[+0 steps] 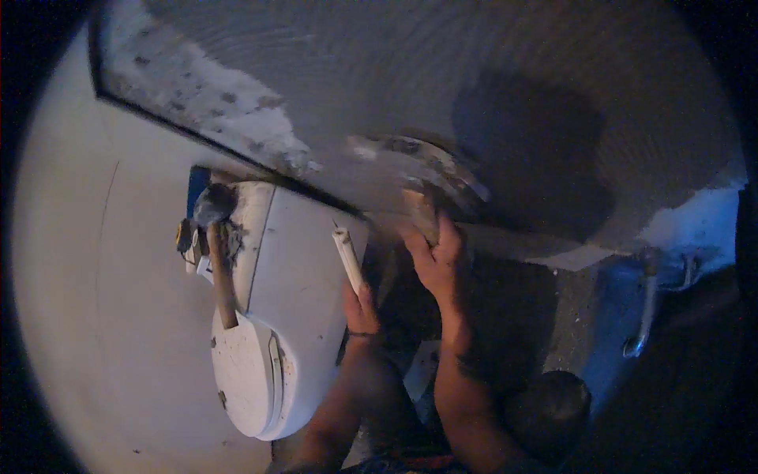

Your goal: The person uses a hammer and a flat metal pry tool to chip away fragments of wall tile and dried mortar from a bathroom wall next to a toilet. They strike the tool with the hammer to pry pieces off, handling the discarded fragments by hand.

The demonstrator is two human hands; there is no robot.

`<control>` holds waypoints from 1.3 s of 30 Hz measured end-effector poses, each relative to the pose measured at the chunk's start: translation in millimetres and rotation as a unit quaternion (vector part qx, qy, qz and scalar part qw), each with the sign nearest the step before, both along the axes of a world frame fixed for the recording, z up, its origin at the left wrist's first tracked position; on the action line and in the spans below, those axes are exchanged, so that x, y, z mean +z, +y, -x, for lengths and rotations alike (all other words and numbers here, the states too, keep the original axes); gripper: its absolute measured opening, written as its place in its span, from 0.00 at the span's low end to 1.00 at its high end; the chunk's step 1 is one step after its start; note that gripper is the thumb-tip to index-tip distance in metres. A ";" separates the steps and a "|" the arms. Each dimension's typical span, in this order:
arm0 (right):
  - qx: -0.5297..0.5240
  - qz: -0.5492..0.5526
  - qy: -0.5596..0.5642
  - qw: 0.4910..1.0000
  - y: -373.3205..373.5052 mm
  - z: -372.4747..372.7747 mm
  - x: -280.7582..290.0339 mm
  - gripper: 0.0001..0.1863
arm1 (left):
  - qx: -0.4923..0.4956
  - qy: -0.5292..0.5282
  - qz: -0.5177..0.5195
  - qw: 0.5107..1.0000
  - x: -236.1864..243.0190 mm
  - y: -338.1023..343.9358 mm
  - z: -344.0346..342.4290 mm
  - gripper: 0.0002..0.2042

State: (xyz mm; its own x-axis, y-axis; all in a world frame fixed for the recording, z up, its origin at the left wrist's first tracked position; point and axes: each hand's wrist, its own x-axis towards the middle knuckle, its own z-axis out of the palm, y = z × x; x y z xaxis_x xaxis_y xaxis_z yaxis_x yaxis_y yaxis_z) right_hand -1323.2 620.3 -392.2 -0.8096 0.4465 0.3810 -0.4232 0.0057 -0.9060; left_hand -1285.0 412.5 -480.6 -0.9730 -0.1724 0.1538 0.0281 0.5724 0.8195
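Observation:
My right hand (439,259) is wrapped round the wooden handle of a trowel (420,212). The trowel's blade, smeared by motion, lies against a wall coated with ridged grey mortar (355,71). To its left, lower down, my left hand (362,310) grips a slim white stick (347,257) with a thin dark tip, held upright. Whether it is a candle or a tool handle I cannot tell. Along the coat's left edge a pale patchy strip of wall (213,99) shows.
A white toilet (304,261) stands left of my arms, its lid (243,379) down. On the tank lies a mallet (223,276) with a dark head, its handle reaching the lid. A chrome fitting (646,312) juts out at right. A dark round container (553,403) stands at lower right.

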 end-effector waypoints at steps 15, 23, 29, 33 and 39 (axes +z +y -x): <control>0.011 0.070 -0.064 0.995 -36.4 -8.5 -19.4 0.13 | 0.003 0.175 0.049 0.983 52.4 2.4 90.4 0.16; 0.077 0.047 -0.128 0.988 -72.8 -36.2 3.8 0.13 | 0.002 0.144 0.017 0.990 66.9 -5.5 84.2 0.15; -0.162 -0.249 0.085 0.951 -90.4 4.1 3.7 0.12 | 0.010 0.003 -0.009 1.000 86.6 3.3 79.6 0.22; -0.084 -0.231 -0.057 0.968 -87.1 2.2 13.8 0.13 | -0.030 0.071 0.009 0.997 86.9 0.5 76.4 0.20; -0.120 -0.104 0.089 0.983 -80.9 -5.5 6.6 0.16 | -0.025 0.074 -0.001 0.997 79.1 2.5 87.0 0.21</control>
State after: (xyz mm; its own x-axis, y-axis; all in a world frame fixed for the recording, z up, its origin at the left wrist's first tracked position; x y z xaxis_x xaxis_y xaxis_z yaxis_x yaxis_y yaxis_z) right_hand -1317.7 539.4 -385.5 -0.6026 0.5148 0.6098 -0.5382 0.3021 -0.7868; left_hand -1372.0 415.0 -401.4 -0.9472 -0.1247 0.2954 0.1770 0.5648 0.8060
